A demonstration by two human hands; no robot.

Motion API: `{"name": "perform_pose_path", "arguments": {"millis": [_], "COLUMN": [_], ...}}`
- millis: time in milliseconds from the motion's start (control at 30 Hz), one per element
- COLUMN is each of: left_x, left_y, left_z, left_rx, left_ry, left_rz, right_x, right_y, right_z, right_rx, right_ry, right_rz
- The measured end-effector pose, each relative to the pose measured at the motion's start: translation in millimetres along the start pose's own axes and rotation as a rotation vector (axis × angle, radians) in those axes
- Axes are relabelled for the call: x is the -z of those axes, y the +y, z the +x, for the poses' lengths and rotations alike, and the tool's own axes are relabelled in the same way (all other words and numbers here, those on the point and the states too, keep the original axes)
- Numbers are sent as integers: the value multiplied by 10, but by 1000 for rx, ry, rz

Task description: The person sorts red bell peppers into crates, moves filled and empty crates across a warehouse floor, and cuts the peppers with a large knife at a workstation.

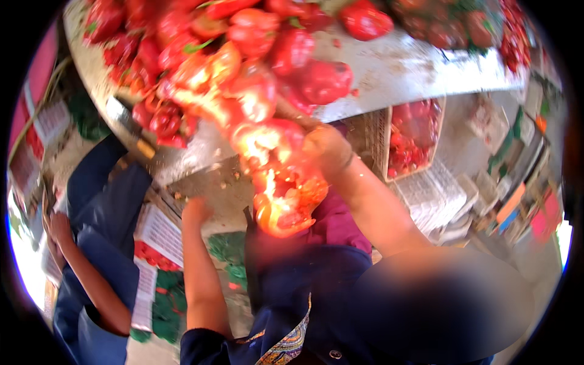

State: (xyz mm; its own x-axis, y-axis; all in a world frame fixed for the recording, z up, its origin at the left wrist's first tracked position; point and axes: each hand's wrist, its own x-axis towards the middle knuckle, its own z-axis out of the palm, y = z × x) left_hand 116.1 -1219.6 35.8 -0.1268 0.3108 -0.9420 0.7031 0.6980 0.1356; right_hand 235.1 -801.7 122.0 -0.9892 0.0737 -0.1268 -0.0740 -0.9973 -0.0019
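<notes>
A heap of red peppers (255,30) covers the table's left side and spills in a bright, blurred trail over its near edge. The lowest ones, split peppers (283,210) with ragged openings, hang in front of my lap. Against the right side of this trail is my right hand (327,149), its fingers partly hidden behind the peppers and smeared. Whether it grips one I cannot tell. My left hand (196,213) is apart from the peppers, below the table edge at left, and motion blurs its fingers.
A knife-like tool (131,125) with a yellow part lies at the table's left edge. A crate of red peppers (415,137) and pale stacked crates (432,198) stand right. Another person's hand (59,230) shows at far left, near green net bags (169,304).
</notes>
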Motion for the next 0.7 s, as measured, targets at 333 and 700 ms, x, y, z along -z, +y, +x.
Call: {"name": "perform_pose_path", "arguments": {"millis": [333,700], "left_x": [-498,351], "left_y": [1261,3455], "left_z": [-232,196], "left_rx": [335,96], "left_ry": [108,222], "left_rz": [-521,-410], "right_x": [892,1427], "right_y": [-333,-1668], "right_z": [-1357,-4574], "right_rx": [284,619], "right_ry": [-358,325], "right_rz": [285,-129]}}
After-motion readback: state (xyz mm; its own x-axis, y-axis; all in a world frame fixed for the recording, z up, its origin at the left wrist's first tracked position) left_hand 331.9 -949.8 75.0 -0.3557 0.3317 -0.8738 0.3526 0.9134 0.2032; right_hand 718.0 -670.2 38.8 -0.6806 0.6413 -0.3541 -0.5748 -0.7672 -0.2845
